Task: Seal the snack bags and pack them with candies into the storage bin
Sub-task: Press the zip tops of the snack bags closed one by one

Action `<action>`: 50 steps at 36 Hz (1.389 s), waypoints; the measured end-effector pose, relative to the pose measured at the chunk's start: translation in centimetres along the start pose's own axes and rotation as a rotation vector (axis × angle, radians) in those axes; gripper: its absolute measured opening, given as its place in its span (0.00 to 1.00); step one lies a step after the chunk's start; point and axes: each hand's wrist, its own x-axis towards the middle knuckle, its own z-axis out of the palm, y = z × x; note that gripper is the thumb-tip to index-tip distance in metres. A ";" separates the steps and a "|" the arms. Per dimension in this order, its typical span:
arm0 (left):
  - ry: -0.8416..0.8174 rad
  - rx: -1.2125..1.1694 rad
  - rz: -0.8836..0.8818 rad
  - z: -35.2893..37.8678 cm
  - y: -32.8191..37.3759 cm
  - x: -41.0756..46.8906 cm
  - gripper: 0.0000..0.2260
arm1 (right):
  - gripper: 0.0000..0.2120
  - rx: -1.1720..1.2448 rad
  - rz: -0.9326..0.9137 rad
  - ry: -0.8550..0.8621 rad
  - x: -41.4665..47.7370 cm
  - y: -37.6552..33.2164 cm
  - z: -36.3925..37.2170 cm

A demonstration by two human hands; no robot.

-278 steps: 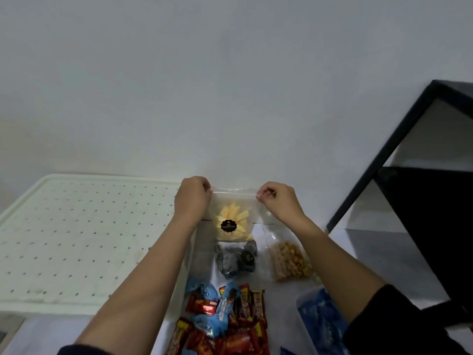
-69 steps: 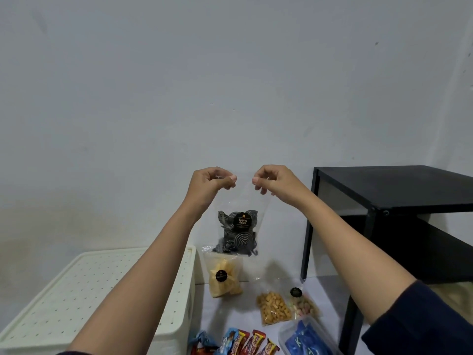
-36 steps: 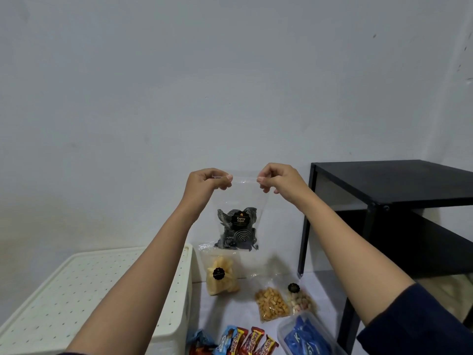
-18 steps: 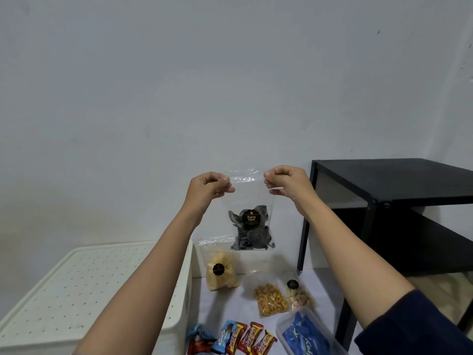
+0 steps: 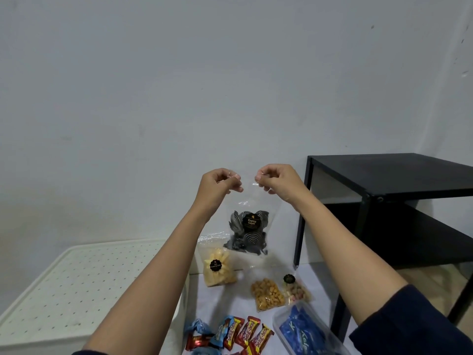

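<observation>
Left hand and right hand each pinch the dark snack bag at its top, apparently mid-seal, while the other snack bags and the candies lie unpacked beside the lidded storage bin.

Light was dim, flat, cool. Soft shadow lay under the black table at 4 o'clock. Faint glare showed on the clear bag. Edges bowed; detail soft.
</observation>
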 end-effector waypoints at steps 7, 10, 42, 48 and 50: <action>0.008 0.090 0.028 -0.6 -0.9 -0.1 0.05 | 0.03 -0.041 -0.033 -0.092 -0.4 0.2 0.3; -0.012 0.148 0.040 -0.4 -1.3 -0.1 0.05 | 0.05 -0.074 -0.044 -0.090 -0.6 0.5 0.8; -0.132 0.187 -0.169 -4.0 -9.0 -0.7 0.03 | 0.05 -0.206 0.177 -0.482 0.1 4.8 5.4; -0.119 0.275 -0.170 -3.2 -10.0 -0.8 0.05 | 0.05 -0.158 0.272 -0.365 0.3 6.3 5.5; -0.043 0.353 -0.187 -2.9 -10.3 -0.8 0.12 | 0.04 -0.119 0.313 -0.317 0.1 6.8 5.5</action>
